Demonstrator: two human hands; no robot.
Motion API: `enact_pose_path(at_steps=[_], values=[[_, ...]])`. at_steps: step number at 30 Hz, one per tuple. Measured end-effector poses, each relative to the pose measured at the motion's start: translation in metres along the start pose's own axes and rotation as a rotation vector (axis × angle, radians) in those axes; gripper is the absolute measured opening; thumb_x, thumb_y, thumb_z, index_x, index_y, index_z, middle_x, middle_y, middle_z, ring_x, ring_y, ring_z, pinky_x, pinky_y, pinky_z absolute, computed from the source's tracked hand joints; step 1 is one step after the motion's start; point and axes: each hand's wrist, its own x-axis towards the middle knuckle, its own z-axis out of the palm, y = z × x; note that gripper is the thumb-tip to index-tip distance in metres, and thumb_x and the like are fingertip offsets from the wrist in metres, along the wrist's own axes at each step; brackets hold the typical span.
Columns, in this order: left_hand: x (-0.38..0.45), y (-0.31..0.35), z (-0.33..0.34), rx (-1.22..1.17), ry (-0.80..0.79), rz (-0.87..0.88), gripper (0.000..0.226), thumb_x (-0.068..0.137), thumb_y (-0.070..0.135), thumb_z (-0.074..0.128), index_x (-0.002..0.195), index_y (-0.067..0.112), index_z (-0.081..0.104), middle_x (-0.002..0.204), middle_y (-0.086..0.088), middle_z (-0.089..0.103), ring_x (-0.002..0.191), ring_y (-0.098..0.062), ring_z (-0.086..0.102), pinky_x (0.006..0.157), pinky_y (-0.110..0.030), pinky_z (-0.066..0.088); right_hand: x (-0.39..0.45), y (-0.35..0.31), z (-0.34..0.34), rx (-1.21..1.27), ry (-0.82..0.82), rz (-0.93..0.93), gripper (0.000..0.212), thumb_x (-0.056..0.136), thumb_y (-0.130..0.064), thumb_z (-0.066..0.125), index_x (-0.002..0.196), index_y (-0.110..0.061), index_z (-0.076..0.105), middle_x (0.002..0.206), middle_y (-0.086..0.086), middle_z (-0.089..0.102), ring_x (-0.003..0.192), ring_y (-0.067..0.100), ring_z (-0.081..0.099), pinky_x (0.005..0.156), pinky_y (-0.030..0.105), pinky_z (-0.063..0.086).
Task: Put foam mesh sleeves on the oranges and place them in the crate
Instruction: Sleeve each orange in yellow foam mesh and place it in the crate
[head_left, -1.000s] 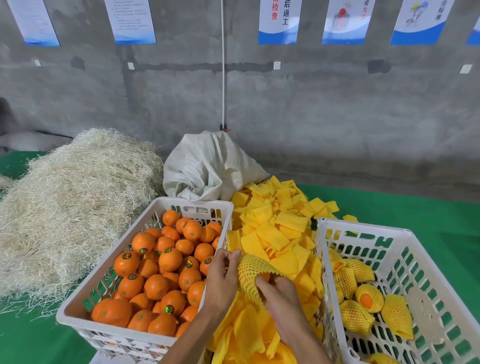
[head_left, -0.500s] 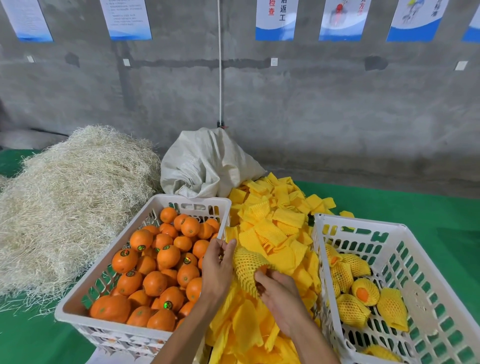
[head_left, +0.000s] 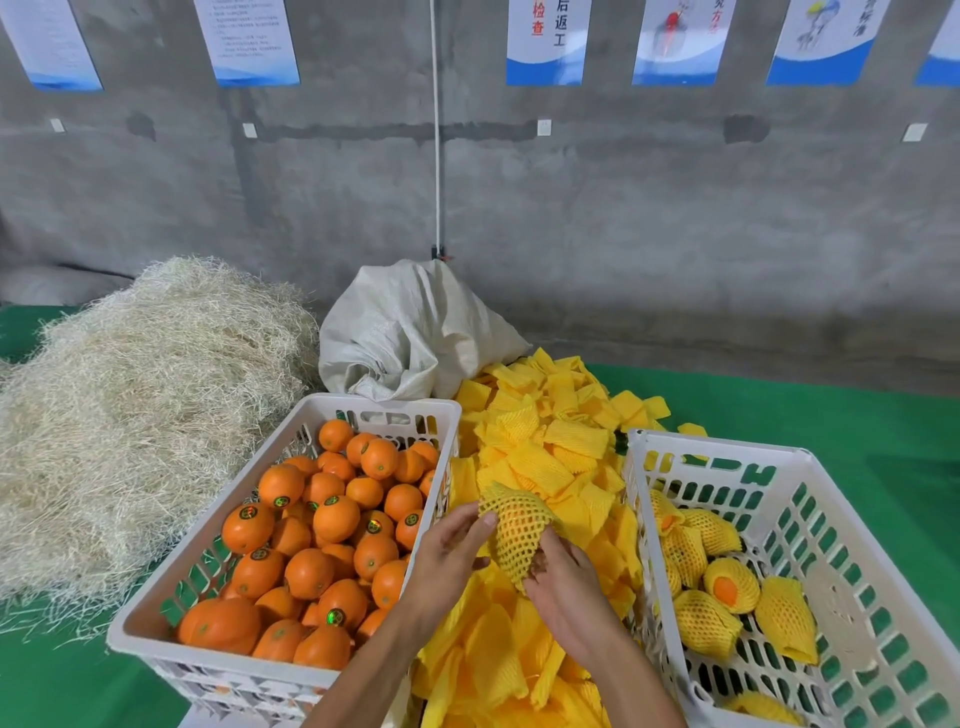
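Between the two crates, both my hands hold one orange inside a stretched yellow foam mesh sleeve (head_left: 517, 530). My left hand (head_left: 449, 551) grips its left side, fingers pointing up along the mesh. My right hand (head_left: 563, 582) pinches the sleeve's lower right edge. The orange shows through the mesh holes. A white crate (head_left: 374, 402) on the left is full of bare oranges (head_left: 311, 540). The white crate (head_left: 727, 447) on the right holds several sleeved oranges (head_left: 727, 587).
A heap of loose yellow sleeves (head_left: 545, 431) lies between and behind the crates. A grey woven sack (head_left: 410, 332) stands behind it. A mound of pale straw (head_left: 130, 405) fills the left. Green cloth (head_left: 857, 421) covers the surface; a concrete wall with posters is behind.
The mesh sleeve has been drawn further over the orange and now stretches wide open-meshed around it. Both hands stayed in about the same place between the crates.
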Motion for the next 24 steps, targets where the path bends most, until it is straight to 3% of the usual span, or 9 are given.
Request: enact_pose_path(at_steps=[3,5,7,9,14,17,19,22,24], values=[[0.000,-0.001,0.007,-0.047,0.107,0.046,0.016,0.093,0.027,0.072,0.106,0.027,0.082,0.112,0.009,0.077,0.106,-0.014,0.072,0.087,-0.040,0.062,0.002,0.000,-0.007,-0.021,0.037,-0.048,0.043,0.104,-0.032,0.053,0.143,-0.011,0.049,0.140,0.009,0.058,0.124,0.024,0.060,0.107,0.043,0.049],[0.000,-0.003,0.013,-0.073,0.185,0.079,0.018,0.093,0.019,0.071,0.107,0.013,0.080,0.108,-0.001,0.079,0.105,-0.021,0.073,0.086,-0.038,0.062,0.000,-0.003,-0.005,-0.296,0.144,-0.164,0.022,0.101,-0.042,0.058,0.112,-0.024,0.065,0.115,-0.001,0.069,0.104,0.016,0.067,0.084,0.031,0.057],[-0.001,-0.004,0.021,-0.102,0.200,0.076,0.015,0.097,0.011,0.068,0.106,0.007,0.079,0.104,-0.004,0.078,0.101,-0.023,0.073,0.081,-0.038,0.063,0.000,-0.007,-0.007,-0.645,0.311,-0.378,0.026,0.096,-0.051,0.061,0.081,-0.029,0.060,0.074,-0.010,0.065,0.067,0.006,0.064,0.055,0.017,0.046],[-0.001,-0.004,0.029,-0.149,0.189,0.067,0.015,0.100,0.008,0.064,0.104,0.000,0.075,0.100,-0.010,0.074,0.094,-0.023,0.071,0.075,-0.035,0.063,-0.003,-0.012,-0.011,-0.797,0.391,-0.554,0.035,0.092,-0.053,0.063,0.073,-0.024,0.059,0.060,-0.011,0.056,0.051,0.005,0.052,0.045,0.016,0.036],[0.006,0.004,0.047,-0.250,0.179,0.056,0.021,0.101,0.011,0.064,0.104,-0.010,0.068,0.096,-0.014,0.065,0.092,-0.020,0.066,0.077,-0.048,0.064,-0.001,-0.017,-0.028,-0.949,0.454,-0.590,0.049,0.098,-0.056,0.049,0.090,-0.013,0.070,0.105,-0.006,0.045,0.098,0.019,0.060,0.078,0.038,0.052],[0.007,0.008,0.063,-0.274,0.143,0.055,0.021,0.099,0.009,0.065,0.104,-0.012,0.066,0.095,-0.012,0.066,0.094,-0.021,0.068,0.078,-0.047,0.064,-0.004,-0.022,-0.030,-0.635,0.363,-0.454,0.062,0.096,-0.067,0.029,0.108,-0.016,0.062,0.123,-0.001,0.052,0.093,0.008,0.063,0.092,0.039,0.050],[0.006,0.009,0.075,-0.276,0.115,0.057,0.020,0.099,0.010,0.066,0.106,-0.009,0.065,0.094,-0.009,0.067,0.092,-0.018,0.069,0.077,-0.043,0.063,-0.006,-0.025,-0.035,-0.419,0.304,-0.418,0.067,0.097,-0.068,0.038,0.140,-0.018,0.053,0.135,-0.001,0.056,0.093,0.010,0.071,0.095,0.044,0.056],[0.006,0.007,0.097,-0.232,0.059,0.053,0.022,0.098,0.007,0.068,0.114,-0.008,0.063,0.098,-0.022,0.062,0.091,-0.024,0.064,0.080,-0.051,0.061,-0.011,-0.029,-0.053,-0.481,0.375,-0.471,0.094,0.078,-0.070,0.070,0.150,-0.020,0.036,0.140,-0.004,0.049,0.114,0.019,0.065,0.095,0.045,0.057],[0.008,0.006,0.114,-0.168,0.026,0.060,0.025,0.095,0.002,0.070,0.118,-0.005,0.063,0.095,-0.021,0.059,0.084,-0.022,0.059,0.070,-0.040,0.057,-0.014,-0.035,-0.070,-0.440,0.393,-0.455,0.105,0.069,-0.062,0.081,0.151,-0.025,0.028,0.140,0.001,0.047,0.115,0.022,0.065,0.092,0.041,0.058]])
